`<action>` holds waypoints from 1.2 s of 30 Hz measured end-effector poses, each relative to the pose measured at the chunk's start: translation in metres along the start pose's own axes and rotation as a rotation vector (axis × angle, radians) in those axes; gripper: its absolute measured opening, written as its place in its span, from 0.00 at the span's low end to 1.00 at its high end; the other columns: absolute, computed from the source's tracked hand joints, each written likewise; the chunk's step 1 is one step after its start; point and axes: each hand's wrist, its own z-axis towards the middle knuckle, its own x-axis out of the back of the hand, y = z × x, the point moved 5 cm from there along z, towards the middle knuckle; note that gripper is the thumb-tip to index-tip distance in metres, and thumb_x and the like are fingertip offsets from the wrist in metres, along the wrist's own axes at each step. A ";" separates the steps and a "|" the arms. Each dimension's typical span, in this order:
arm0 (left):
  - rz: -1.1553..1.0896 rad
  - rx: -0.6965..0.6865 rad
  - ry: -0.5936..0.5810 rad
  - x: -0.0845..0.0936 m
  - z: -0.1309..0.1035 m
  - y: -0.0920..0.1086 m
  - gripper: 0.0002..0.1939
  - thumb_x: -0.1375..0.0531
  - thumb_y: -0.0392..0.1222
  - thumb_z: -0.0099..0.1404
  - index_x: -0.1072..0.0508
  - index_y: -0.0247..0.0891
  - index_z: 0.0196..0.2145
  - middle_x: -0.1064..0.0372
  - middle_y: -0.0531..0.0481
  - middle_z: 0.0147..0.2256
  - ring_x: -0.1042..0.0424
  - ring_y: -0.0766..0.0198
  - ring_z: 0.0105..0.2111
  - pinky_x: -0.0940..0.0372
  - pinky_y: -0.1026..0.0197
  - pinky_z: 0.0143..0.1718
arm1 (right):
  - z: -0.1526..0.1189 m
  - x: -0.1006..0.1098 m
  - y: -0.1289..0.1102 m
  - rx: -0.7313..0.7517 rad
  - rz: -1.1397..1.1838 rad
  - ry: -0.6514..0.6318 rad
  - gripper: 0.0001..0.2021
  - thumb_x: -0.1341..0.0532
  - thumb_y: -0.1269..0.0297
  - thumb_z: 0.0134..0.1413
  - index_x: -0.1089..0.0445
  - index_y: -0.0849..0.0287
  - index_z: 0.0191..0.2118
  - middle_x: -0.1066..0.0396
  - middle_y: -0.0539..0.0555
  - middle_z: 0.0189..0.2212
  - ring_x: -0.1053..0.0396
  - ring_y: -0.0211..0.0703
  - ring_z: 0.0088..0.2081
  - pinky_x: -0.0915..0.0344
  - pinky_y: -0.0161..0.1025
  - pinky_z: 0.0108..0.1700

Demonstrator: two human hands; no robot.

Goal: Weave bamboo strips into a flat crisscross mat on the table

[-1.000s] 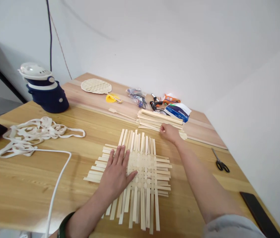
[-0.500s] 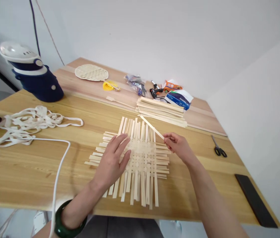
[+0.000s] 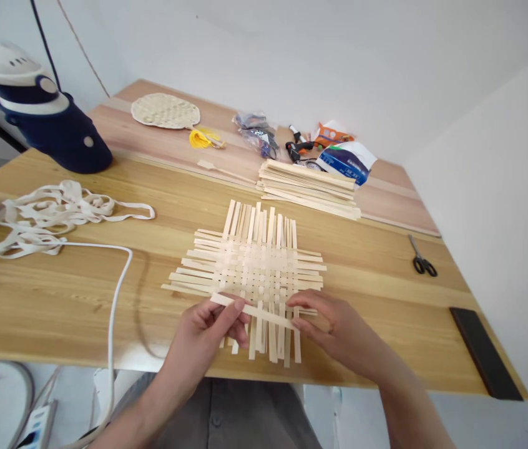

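Observation:
My left hand (image 3: 210, 330) is closed on a thin, pale wooden strip (image 3: 264, 313), pinching it near its left end between thumb and fingers. The strip lies aslant over the lower edge of a woven mat (image 3: 257, 268) of similar strips, whose loose ends stick out on all four sides. At the strip's right end is my right hand (image 3: 334, 324), with thumb and index finger apart and the thumb tip against the strip. The hands cover some of the mat's lower strip ends.
Behind the mat lies a stack of strips (image 3: 308, 190). Scissors (image 3: 423, 262) and a black bar (image 3: 484, 352) are at right. White webbing (image 3: 67, 212), a white cable (image 3: 121, 287) and a blue-white jug (image 3: 58, 125) stand left. A woven fan (image 3: 165, 111) and a glue gun (image 3: 298, 148) lie farther back.
The strip has come from the mat's upper right to its lower edge. My left hand has left the mat's surface and taken the strip's left end; my right hand's fingers have spread apart.

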 end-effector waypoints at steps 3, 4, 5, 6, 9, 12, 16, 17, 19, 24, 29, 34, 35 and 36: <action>0.025 0.002 -0.038 -0.007 -0.012 -0.006 0.18 0.35 0.55 0.60 0.25 0.35 0.25 0.28 0.52 0.18 0.28 0.68 0.18 0.32 0.67 0.25 | -0.003 -0.006 -0.009 -0.006 0.030 0.022 0.12 0.44 0.55 0.64 0.27 0.52 0.45 0.24 0.51 0.44 0.28 0.42 0.45 0.36 0.37 0.46; 0.029 -0.002 -0.049 -0.010 -0.015 -0.008 0.19 0.35 0.55 0.60 0.25 0.35 0.25 0.28 0.52 0.18 0.28 0.67 0.18 0.31 0.67 0.24 | -0.004 -0.012 -0.012 -0.014 0.054 -0.021 0.12 0.45 0.54 0.64 0.27 0.51 0.44 0.23 0.50 0.41 0.28 0.40 0.42 0.36 0.35 0.43; 0.032 -0.007 -0.053 -0.013 -0.017 -0.009 0.19 0.35 0.55 0.60 0.25 0.35 0.25 0.28 0.52 0.18 0.28 0.67 0.18 0.31 0.66 0.24 | -0.005 -0.020 -0.015 -0.018 0.071 -0.076 0.12 0.45 0.54 0.65 0.27 0.51 0.43 0.23 0.49 0.39 0.28 0.39 0.40 0.37 0.34 0.39; 0.034 -0.013 -0.052 -0.015 -0.019 -0.009 0.19 0.35 0.56 0.60 0.25 0.35 0.25 0.28 0.52 0.19 0.27 0.66 0.19 0.31 0.66 0.24 | -0.006 -0.027 -0.017 -0.020 0.073 -0.130 0.12 0.45 0.54 0.65 0.27 0.52 0.41 0.24 0.48 0.36 0.29 0.38 0.37 0.38 0.33 0.36; 0.055 -0.040 -0.060 -0.017 -0.020 -0.009 0.18 0.36 0.54 0.62 0.25 0.35 0.26 0.28 0.52 0.19 0.27 0.66 0.20 0.30 0.66 0.25 | -0.009 -0.046 -0.018 -0.030 0.064 -0.227 0.12 0.44 0.58 0.64 0.29 0.56 0.32 0.28 0.47 0.27 0.34 0.35 0.29 0.44 0.32 0.30; 0.129 -0.101 -0.098 -0.015 -0.021 -0.006 0.16 0.39 0.52 0.65 0.24 0.36 0.29 0.27 0.52 0.21 0.26 0.66 0.21 0.30 0.67 0.26 | -0.011 -0.050 -0.011 -0.058 0.151 -0.249 0.16 0.47 0.58 0.65 0.34 0.57 0.27 0.33 0.46 0.22 0.37 0.33 0.25 0.45 0.32 0.28; 0.340 -0.320 -0.049 -0.003 -0.026 0.003 0.10 0.42 0.46 0.68 0.23 0.39 0.37 0.24 0.52 0.28 0.26 0.68 0.25 0.30 0.68 0.28 | -0.009 -0.015 0.018 -0.115 0.174 0.059 0.19 0.46 0.53 0.64 0.35 0.58 0.25 0.33 0.47 0.23 0.38 0.35 0.27 0.44 0.33 0.32; 0.413 -0.400 -0.032 0.000 -0.028 0.006 0.09 0.42 0.44 0.68 0.23 0.40 0.38 0.24 0.53 0.29 0.26 0.69 0.26 0.30 0.68 0.29 | -0.009 -0.003 0.028 -0.153 0.174 0.178 0.19 0.46 0.51 0.63 0.35 0.58 0.25 0.33 0.48 0.24 0.40 0.35 0.26 0.44 0.34 0.31; 0.555 -0.557 -0.007 0.004 -0.033 0.013 0.07 0.42 0.39 0.68 0.24 0.42 0.40 0.25 0.54 0.31 0.25 0.70 0.29 0.31 0.69 0.31 | -0.011 0.017 0.049 -0.223 0.175 0.378 0.20 0.45 0.47 0.60 0.34 0.58 0.25 0.33 0.49 0.24 0.41 0.36 0.25 0.45 0.35 0.30; 0.757 -0.773 0.104 0.015 -0.031 0.026 0.11 0.44 0.34 0.69 0.26 0.43 0.46 0.25 0.52 0.40 0.25 0.67 0.41 0.30 0.66 0.43 | -0.012 0.028 0.079 -0.282 0.253 0.499 0.24 0.48 0.40 0.57 0.30 0.59 0.36 0.33 0.51 0.22 0.40 0.39 0.24 0.45 0.37 0.27; 0.906 -0.865 0.108 0.011 -0.011 0.028 0.13 0.45 0.33 0.69 0.27 0.40 0.48 0.27 0.47 0.47 0.29 0.59 0.52 0.32 0.55 0.54 | -0.007 0.014 0.078 -0.255 0.293 0.409 0.24 0.50 0.39 0.58 0.35 0.57 0.33 0.31 0.51 0.23 0.39 0.38 0.23 0.43 0.37 0.26; 1.090 -0.989 -0.061 -0.012 0.005 0.023 0.13 0.45 0.34 0.70 0.27 0.36 0.49 0.27 0.44 0.51 0.35 0.54 0.59 0.39 0.44 0.63 | -0.007 0.017 0.073 -0.209 0.219 0.458 0.24 0.49 0.41 0.59 0.29 0.58 0.37 0.30 0.53 0.29 0.37 0.39 0.27 0.40 0.38 0.31; 1.125 -1.000 -0.092 -0.017 0.007 0.022 0.13 0.46 0.34 0.70 0.27 0.36 0.49 0.27 0.44 0.52 0.35 0.54 0.60 0.40 0.43 0.63 | -0.007 0.021 0.073 -0.213 0.185 0.506 0.24 0.49 0.42 0.60 0.28 0.58 0.37 0.30 0.53 0.29 0.36 0.40 0.28 0.39 0.38 0.33; 1.160 -1.004 -0.113 -0.020 0.010 0.020 0.13 0.46 0.35 0.71 0.28 0.35 0.50 0.28 0.43 0.53 0.36 0.54 0.61 0.41 0.43 0.64 | -0.007 0.024 0.073 -0.221 0.148 0.559 0.23 0.49 0.43 0.60 0.28 0.58 0.38 0.30 0.53 0.29 0.35 0.41 0.30 0.38 0.39 0.35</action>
